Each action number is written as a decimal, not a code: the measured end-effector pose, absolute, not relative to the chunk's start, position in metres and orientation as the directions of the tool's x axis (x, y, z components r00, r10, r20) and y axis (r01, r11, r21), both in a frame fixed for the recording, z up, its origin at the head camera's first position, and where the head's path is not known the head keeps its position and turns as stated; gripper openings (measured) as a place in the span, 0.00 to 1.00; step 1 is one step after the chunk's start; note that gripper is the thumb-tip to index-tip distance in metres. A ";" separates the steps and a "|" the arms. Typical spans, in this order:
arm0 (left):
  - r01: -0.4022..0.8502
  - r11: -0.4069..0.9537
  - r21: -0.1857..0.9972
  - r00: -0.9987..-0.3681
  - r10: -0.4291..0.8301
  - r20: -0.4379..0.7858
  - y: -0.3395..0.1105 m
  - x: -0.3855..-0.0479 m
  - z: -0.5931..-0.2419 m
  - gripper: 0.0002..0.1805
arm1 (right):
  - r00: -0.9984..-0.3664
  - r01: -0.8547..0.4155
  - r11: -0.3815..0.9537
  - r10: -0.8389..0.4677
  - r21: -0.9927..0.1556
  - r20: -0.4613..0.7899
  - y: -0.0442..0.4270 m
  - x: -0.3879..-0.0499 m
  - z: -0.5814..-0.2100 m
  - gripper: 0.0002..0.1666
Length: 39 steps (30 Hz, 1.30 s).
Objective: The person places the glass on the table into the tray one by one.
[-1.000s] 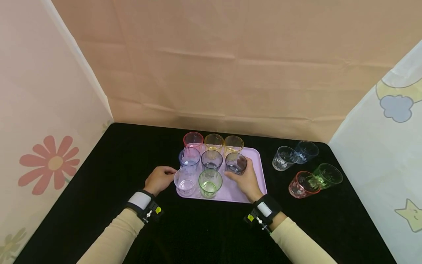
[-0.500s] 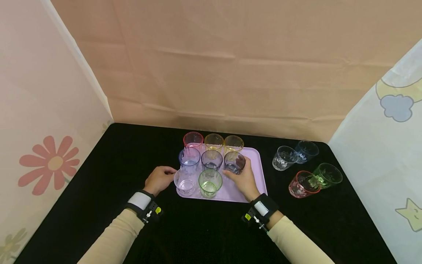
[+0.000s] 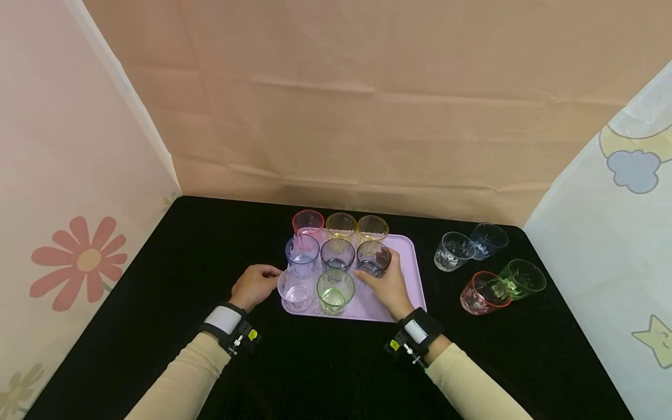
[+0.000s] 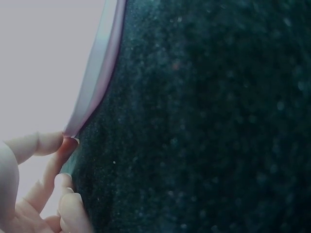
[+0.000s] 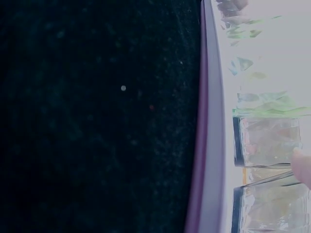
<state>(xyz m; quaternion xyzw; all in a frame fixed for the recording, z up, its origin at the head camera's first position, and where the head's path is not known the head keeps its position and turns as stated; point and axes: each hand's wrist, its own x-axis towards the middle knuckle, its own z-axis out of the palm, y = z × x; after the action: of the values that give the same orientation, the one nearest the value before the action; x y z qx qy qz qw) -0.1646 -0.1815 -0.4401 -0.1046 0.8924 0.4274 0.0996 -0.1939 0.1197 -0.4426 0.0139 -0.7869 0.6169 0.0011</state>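
Note:
A pale purple tray [image 3: 413, 280] bears several tinted glasses in rows. My right hand [image 3: 389, 287] holds a dark grey glass [image 3: 373, 259] from the right, in the middle row. Beside that glass stands another dark one [image 3: 337, 255], with a blue glass [image 3: 301, 255] further left. In front are a clear glass [image 3: 295, 290] and a green glass [image 3: 334, 293]. My left hand [image 3: 254, 287] is at the tray's left edge; in the left wrist view its thumb and a finger pinch the tray rim [image 4: 95, 77]. The right wrist view shows only a fingertip [image 5: 302, 167] by the glasses.
Right of the tray, a clear glass [image 3: 452, 252], a bluish glass [image 3: 489, 240], a red glass [image 3: 480, 294] and a green glass [image 3: 525, 280] are on the black table [image 3: 315, 373]. A red glass [image 3: 307, 224] and two yellow ones stand at the tray's back. Walls enclose three sides.
Between the first two frames, my right hand shifted slightly left with the dark grey glass, closer to the other dark one. Since then it has barely moved. My left hand has stayed in place.

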 end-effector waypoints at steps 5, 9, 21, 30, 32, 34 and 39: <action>-0.276 0.609 0.744 -0.956 -0.092 -0.279 -0.181 -0.165 -0.438 0.17 | -1.000 -0.010 0.239 -0.010 -0.971 0.008 0.120 -0.195 -0.444 0.54; -0.284 0.607 0.742 -0.953 -0.096 -0.286 -0.181 -0.164 -0.438 0.17 | -1.000 -0.004 0.242 -0.010 -0.970 0.002 0.120 -0.195 -0.446 0.54; -0.286 0.604 0.744 -0.954 -0.109 -0.279 -0.181 -0.166 -0.443 0.18 | -0.999 -0.019 0.326 0.028 -0.945 0.030 0.124 -0.188 -0.445 0.69; -0.279 0.621 0.732 -0.956 -0.110 -0.271 -0.181 -0.165 -0.441 0.18 | -0.996 -0.088 0.348 -0.017 -0.933 0.087 0.134 -0.172 -0.432 0.67; -0.280 0.621 0.732 -0.956 -0.109 -0.274 -0.181 -0.166 -0.442 0.18 | -0.994 -0.105 0.344 -0.015 -0.933 0.106 0.137 -0.167 -0.428 0.66; -0.289 0.618 0.731 -0.953 -0.109 -0.284 -0.181 -0.166 -0.442 0.18 | -0.991 -0.130 0.350 -0.014 -0.928 0.134 0.140 -0.162 -0.425 0.65; -0.293 0.613 0.734 -0.950 -0.102 -0.294 -0.182 -0.166 -0.444 0.18 | -0.980 -0.191 0.353 -0.015 -0.916 0.199 0.149 -0.147 -0.417 0.63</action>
<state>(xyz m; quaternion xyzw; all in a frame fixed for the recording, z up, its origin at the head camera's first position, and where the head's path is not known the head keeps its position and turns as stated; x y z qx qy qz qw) -0.1662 -0.1822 -0.4435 -0.1108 0.8911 0.4256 0.1122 -0.1472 0.1493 -0.4175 0.0630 -0.8188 0.5653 0.0778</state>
